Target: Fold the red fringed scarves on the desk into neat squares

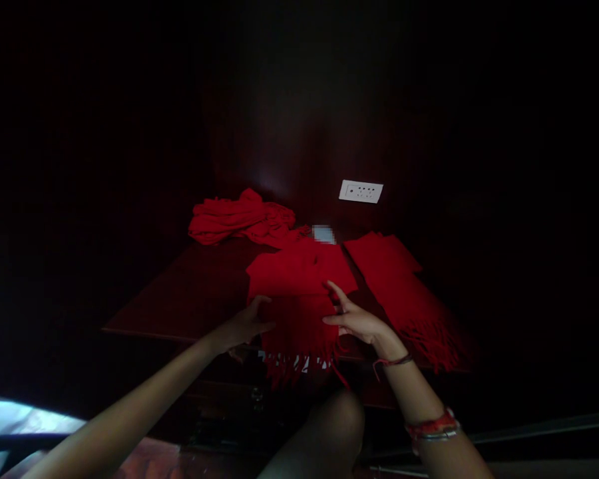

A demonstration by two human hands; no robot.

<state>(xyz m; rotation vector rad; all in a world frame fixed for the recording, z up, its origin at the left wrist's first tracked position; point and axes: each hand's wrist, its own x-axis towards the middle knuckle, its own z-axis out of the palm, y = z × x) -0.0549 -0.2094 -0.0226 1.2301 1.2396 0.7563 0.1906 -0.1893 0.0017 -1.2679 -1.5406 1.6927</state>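
A folded red scarf [299,306] lies in front of me, its fringed end hanging at the table's front edge. My left hand [242,327] is at the scarf's left side, thumb and one finger on top of the cloth, other fingers lower down by the table edge. On the opposite side, my right hand [359,320] has its thumb and forefinger over the cloth, with the remaining fingers partly hidden behind its edge. Both hands appear to hold the scarf by its sides. Something black and white shows through the fringe.
Another folded red scarf [394,279] with fringe lies to the right. A crumpled red cloth [239,219] sits at the back left of the dark wooden table [180,299]. Behind are a small whitish item [324,234] and a wall socket [361,191]. The surroundings are very dark.
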